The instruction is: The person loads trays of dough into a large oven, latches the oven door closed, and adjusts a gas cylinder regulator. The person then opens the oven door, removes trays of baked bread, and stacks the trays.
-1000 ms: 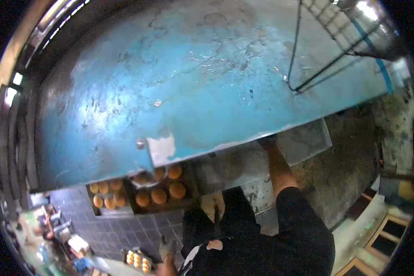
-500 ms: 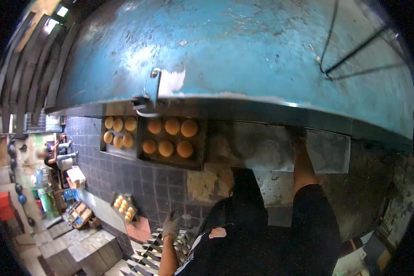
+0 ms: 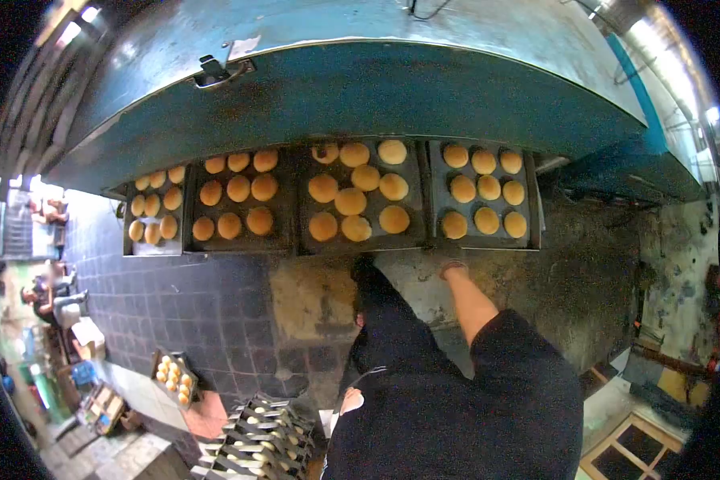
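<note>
Four trays hold round browned buns in an opening below the blue metal front: a far left tray (image 3: 154, 250), a second tray (image 3: 240, 246), a third tray (image 3: 362, 246) and a right tray (image 3: 488, 242). My right hand (image 3: 453, 269) is at the lower edge of the trays, near the joint between the third and right ones. Its fingers are hidden, so its grip cannot be made out. My left hand does not show.
Above the trays hangs a blue metal panel (image 3: 336, 92) with a latch (image 3: 212, 70). At lower left are a small tray of buns (image 3: 174, 378) and a slatted rack (image 3: 256, 436) holding pale dough pieces. People (image 3: 52, 296) sit at far left.
The blue panel has risen in view, showing four full bun trays where a bare metal surface and two partly visible trays appeared. My gloved left hand has left view; my right hand has moved left.
</note>
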The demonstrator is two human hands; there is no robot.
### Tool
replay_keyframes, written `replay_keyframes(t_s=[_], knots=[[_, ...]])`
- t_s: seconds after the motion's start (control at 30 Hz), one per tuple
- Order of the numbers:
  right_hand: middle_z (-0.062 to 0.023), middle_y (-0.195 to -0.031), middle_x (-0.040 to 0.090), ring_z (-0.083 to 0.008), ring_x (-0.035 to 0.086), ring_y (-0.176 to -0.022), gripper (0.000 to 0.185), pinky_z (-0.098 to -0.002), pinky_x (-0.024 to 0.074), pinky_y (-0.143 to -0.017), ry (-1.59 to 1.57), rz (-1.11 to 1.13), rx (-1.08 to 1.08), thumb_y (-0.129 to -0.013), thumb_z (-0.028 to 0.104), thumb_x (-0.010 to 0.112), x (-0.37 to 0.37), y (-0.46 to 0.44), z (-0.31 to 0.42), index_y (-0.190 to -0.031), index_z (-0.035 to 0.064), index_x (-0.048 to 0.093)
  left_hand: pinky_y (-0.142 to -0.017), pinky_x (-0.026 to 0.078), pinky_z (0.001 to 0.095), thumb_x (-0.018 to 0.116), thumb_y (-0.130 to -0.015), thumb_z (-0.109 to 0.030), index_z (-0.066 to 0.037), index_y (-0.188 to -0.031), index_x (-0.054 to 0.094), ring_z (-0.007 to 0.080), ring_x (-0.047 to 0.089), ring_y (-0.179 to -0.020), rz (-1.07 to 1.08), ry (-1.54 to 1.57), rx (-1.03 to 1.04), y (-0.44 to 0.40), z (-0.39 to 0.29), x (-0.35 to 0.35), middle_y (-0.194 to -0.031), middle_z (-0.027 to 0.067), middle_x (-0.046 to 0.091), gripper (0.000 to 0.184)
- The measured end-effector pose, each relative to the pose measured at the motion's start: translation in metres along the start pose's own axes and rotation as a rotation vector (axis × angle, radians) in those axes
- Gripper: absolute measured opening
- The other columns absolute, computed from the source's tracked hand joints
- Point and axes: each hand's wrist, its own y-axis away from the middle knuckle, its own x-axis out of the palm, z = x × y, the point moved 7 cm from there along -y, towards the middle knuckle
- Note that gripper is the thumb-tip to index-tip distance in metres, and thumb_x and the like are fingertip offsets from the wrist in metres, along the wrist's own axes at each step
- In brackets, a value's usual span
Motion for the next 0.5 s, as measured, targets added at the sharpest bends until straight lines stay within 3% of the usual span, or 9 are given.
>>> replay_keyframes(t_s=[0.2,0.33,0.43,0.5], knots=[[-0.0143,-0.179,0.056,-0.0341,0.056,-0.164,0.049,-0.0563,0.0499,-0.126,0.164,0.244,0.077,-0.119,0.033,0.051,0.064,-0.074,-0.016,-0.159,0.0136,0.073,-0.108,0.056,0.0397,0.076,-0.102,-0.025,0.001,-0.155,0.068,0.0272,0.07,-0.129,0.022,-0.011,0.008,0.022,0.042,0.002,-0.146,0.0176,0.075,0.059],[-0.0083,-0.189,0.043,-0.0303,0.043,-0.174,0.061,-0.0519,0.0413,-0.135,-0.08,-0.158,0.043,-0.121,0.031,0.049,-0.021,-0.028,0.033,-0.18,0.0184,0.051,-0.101,0.058,0.0393,0.075,-0.103,-0.025,0.001,-0.152,0.071,0.0254,0.072,-0.12,-0.002,0.058,-0.024,0.021,0.05,-0.027,-0.14,0.0161,0.078,0.056],[-0.0067,-0.191,0.039,-0.0295,0.038,-0.176,0.064,-0.049,0.0387,-0.137,0.002,-0.032,0.02,-0.121,0.037,0.049,-0.039,0.008,0.067,-0.182,0.0188,0.046,-0.097,0.06,0.0391,0.074,-0.103,-0.026,0.002,-0.15,0.072,0.0241,0.074,-0.114,-0.052,0.21,-0.066,0.018,0.04,-0.071,-0.135,0.0149,0.079,0.054],[-0.005,-0.193,0.034,-0.0288,0.033,-0.178,0.069,-0.0461,0.0361,-0.139,0.073,0.085,-0.001,-0.121,0.043,0.049,-0.063,0.028,0.105,-0.185,0.0192,0.04,-0.094,0.06,0.0352,0.072,-0.104,-0.023,0.003,-0.152,0.071,0.0204,0.074,-0.112,-0.162,0.474,-0.066,0.009,0.007,-0.116,-0.133,0.0136,0.08,0.055]])
